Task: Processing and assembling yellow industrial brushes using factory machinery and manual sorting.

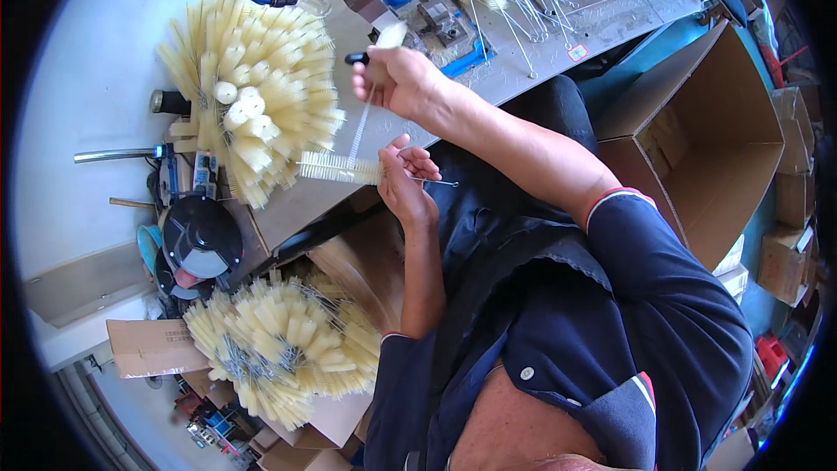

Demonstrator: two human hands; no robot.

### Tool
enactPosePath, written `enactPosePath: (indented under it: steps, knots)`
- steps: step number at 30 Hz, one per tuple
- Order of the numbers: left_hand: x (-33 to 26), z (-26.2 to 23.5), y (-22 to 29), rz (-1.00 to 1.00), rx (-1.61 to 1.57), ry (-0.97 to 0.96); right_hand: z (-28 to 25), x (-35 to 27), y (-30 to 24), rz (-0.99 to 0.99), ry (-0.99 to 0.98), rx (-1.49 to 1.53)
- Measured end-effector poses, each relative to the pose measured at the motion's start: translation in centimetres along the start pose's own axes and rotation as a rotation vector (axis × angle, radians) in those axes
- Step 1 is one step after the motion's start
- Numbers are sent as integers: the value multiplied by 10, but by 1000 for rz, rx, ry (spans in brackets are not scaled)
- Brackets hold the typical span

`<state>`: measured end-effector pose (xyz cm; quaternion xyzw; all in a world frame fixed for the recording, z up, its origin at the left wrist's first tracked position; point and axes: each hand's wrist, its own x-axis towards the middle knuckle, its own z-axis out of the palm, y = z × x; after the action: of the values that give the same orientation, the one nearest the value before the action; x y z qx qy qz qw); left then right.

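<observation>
Workshop's overflowing with brushes along a grey table (pixel 632 16).

Left to right: a round black machine (pixel 205 225) is sitting past the table's edge, a cream brush pile (pixel 292 78) is covering the table's left part, and a brush heap (pixel 279 358) is filling the space below. The brush (pixel 338 168) in play is lying across the left hand (pixel 408 181), fingers curling loosely round it. The right hand (pixel 397 81) is pinching a slim bristly strip (pixel 360 133), its lower end meeting the brush. I'm guessing that's mid-handling, calling for a steady left grip next. Farther right, a red-and-white tag (pixel 577 52) is showing unreadably tiny print, and an open carton (pixel 728 135) is standing. I'm spotting no brands.
</observation>
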<state>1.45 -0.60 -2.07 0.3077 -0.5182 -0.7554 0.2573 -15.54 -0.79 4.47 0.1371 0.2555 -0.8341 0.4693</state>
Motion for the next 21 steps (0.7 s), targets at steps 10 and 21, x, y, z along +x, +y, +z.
enactPosePath:
  steps: [10, 21]
  knots:
    - [3, -4, -4, 14, -6, 14, -71, -48, -30, -46, -101, -176]
    - [0, 11, -2, 4, 16, -22, -84, -36, -66, 20, -195, 30]
